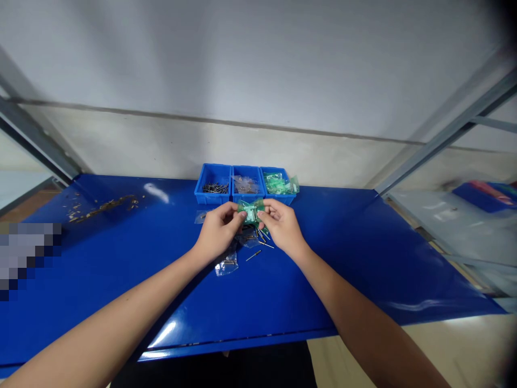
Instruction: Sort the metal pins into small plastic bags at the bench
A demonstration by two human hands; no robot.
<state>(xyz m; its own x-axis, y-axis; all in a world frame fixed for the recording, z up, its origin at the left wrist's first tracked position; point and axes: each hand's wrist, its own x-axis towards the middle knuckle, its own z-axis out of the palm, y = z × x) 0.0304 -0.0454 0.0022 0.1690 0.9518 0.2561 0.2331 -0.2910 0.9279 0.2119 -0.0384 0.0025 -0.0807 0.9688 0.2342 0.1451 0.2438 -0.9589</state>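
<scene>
Two bare arms [133,304] reach over the blue surface [258,302]. Fingers [239,218] of the left hand [218,230] and right hand [285,226] pinch a little green bag [251,211], just in front of three blue bins [208,200].

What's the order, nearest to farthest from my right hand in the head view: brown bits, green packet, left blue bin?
1. Green packet: held between right hand and left hand.
2. Left blue bin: leftmost in the back row.
3. Brown bits: far off to the left.
</scene>
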